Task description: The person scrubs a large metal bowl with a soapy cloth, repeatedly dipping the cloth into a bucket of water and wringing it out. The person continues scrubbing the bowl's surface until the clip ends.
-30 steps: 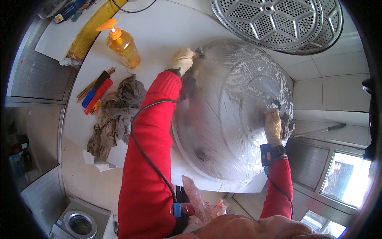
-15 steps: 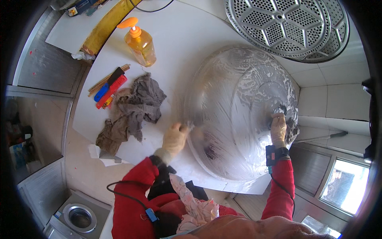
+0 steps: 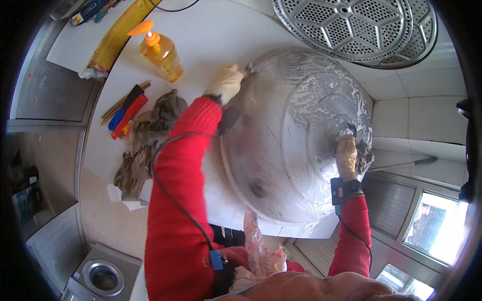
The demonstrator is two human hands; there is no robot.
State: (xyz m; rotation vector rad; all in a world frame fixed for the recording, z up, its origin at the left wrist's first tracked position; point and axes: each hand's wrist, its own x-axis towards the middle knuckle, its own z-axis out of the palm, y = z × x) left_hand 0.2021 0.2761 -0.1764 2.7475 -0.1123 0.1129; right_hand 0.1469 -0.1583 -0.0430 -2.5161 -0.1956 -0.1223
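Observation:
A large domed metal lid (image 3: 271,145), streaked with white suds, lies on the white table. My right hand (image 3: 346,155), in a pale glove, is closed round the dark handle (image 3: 353,130) near the middle of the dome. My left hand (image 3: 227,83), gloved too and blurred, is at the far left part of the lid's rim. Its fingers are closed, with a small greyish thing at their tips too blurred to name. Just beyond my right hand, a dark wet cloth (image 3: 365,156) rests against the lid's right side.
An orange pump bottle (image 3: 163,57) stands on the white table (image 3: 211,30). Left of the lid lie a crumpled grey-brown rag (image 3: 150,135), a red-handled tool (image 3: 130,116) and wooden sticks (image 3: 115,108). Perforated metal steamer plates (image 3: 346,30) lean at the far right.
My left hand has moved away from me along the lid's left rim, from its near part to its far part. My right hand keeps its hold. The view has shifted slightly.

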